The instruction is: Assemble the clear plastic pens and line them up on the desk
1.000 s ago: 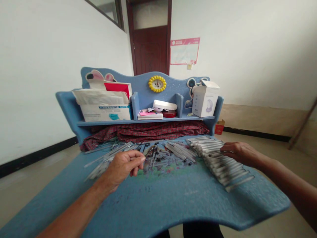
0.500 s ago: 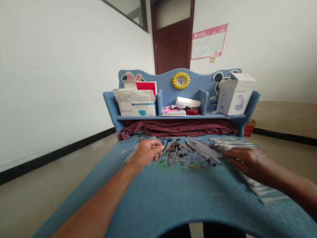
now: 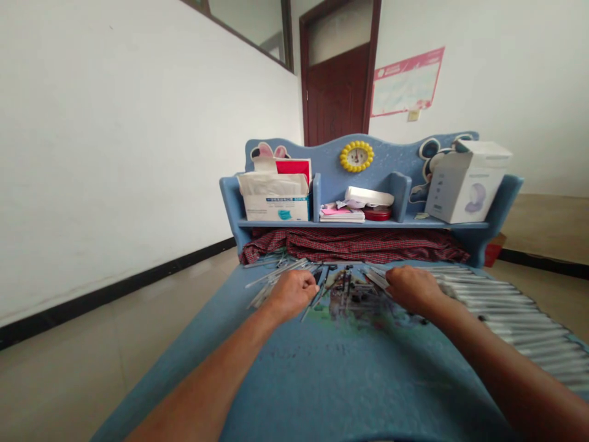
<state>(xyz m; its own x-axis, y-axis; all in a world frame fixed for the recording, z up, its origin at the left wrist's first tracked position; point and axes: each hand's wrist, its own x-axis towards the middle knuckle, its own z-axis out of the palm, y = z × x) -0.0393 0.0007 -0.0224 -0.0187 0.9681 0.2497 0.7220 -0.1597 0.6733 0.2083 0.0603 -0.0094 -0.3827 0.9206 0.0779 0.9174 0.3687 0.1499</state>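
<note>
A: L hand [image 3: 295, 293]?
B: Fingers curled; can't tell if they hold a thing.
A: R hand [image 3: 413, 288]?
B: Curled too, at the mid tubes [image 3: 377, 280]. Can't tell if it's got one.
A: Why're the R tubes [image 3: 501, 307] side by side?
B: Prob to keep 'em neat.
A: Any words?
B: Box [image 3: 276, 207] has a mask pic [image 3: 284, 215], but print's too small to read. Poster [image 3: 407, 86] too.

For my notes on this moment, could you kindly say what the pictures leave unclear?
In the head view:
Left hand: curled fingers hide whether it holds anything.
Right hand: its back hides any grip.
Tube row: uncountable; blurred, partly behind right forearm, cut by right edge.
Poster: lettering too small.
</note>
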